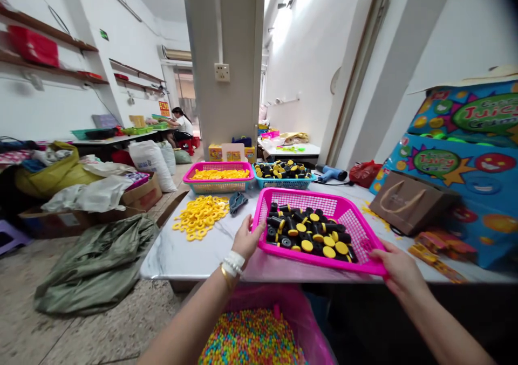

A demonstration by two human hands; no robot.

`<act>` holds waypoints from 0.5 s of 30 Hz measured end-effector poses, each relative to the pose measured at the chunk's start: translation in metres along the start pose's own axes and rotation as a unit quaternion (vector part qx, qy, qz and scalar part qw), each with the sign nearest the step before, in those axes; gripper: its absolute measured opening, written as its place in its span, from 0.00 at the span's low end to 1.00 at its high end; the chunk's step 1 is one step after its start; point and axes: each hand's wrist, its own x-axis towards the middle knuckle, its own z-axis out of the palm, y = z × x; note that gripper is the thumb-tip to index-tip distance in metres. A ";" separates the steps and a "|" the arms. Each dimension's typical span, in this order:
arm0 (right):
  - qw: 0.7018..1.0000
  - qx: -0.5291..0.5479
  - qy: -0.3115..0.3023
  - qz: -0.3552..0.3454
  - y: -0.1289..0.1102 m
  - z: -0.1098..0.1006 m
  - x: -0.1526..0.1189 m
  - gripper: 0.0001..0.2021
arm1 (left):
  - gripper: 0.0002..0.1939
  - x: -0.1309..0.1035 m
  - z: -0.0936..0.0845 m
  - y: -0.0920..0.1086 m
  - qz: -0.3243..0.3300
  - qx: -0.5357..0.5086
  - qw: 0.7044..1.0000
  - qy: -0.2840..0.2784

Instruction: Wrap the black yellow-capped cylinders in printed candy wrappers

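Note:
A pink plastic basket (369,227) is held between my two hands at the front of the marble-patterned table (162,257). My left hand (246,240) grips its left end, the fingers partly hidden behind the rim. At the right front corner, my right hand (399,268) is closed on the rim with the thumb on top. Inside lie many small black cylinders with yellow ends (306,246). Left of the basket, yellow ring-shaped pieces (200,214) are heaped on the tabletop, beside a crumpled dark blue-grey item (238,202).
Behind stand a pink-rimmed basket of yellow pieces (220,174) and a blue basket of black-yellow pieces (283,175). Below the table edge, a pink tub (311,322) holds colourful candy-like balls. Printed boxes (441,163) and a brown paper bag (413,200) stand right. A person (181,125) sits far back.

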 end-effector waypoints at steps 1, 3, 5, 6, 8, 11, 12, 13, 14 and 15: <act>1.000 0.015 0.008 0.019 0.002 -0.001 -0.006 0.27 | 0.31 0.004 0.005 -0.003 -0.004 -0.009 1.000 -0.010; 0.999 0.031 0.014 0.031 0.002 -0.002 -0.012 0.29 | 0.27 0.005 0.009 -0.010 -0.003 -0.015 1.000 -0.024; 0.998 0.037 -0.017 0.037 0.000 -0.004 -0.011 0.28 | 0.26 0.000 0.010 -0.015 0.012 -0.013 0.999 -0.031; 0.997 0.039 -0.045 0.049 -0.001 -0.005 -0.009 0.28 | 0.24 -0.002 0.009 -0.017 0.021 -0.009 0.999 -0.033; 0.991 0.032 -0.098 0.084 -0.005 -0.005 -0.001 0.27 | 0.22 -0.002 0.008 -0.020 0.036 -0.001 0.999 -0.027; 0.985 -0.009 -0.130 0.110 -0.015 0.009 0.012 0.22 | 0.20 0.012 0.003 -0.024 0.042 0.015 0.999 0.005; 0.984 -0.021 -0.134 0.112 -0.019 0.017 0.016 0.20 | 0.21 0.020 0.000 -0.025 0.045 0.021 0.999 0.015; 0.984 -0.027 -0.137 0.112 -0.022 0.026 0.019 0.17 | 0.22 0.030 -0.004 -0.026 0.048 0.027 0.998 0.024; 0.983 -0.028 -0.139 0.113 -0.024 0.036 0.022 0.16 | 0.22 0.040 -0.008 -0.026 0.050 0.034 0.998 0.031; 0.983 -0.026 -0.139 0.115 -0.025 0.046 0.024 0.15 | 0.23 0.049 -0.011 -0.027 0.051 0.041 0.997 0.035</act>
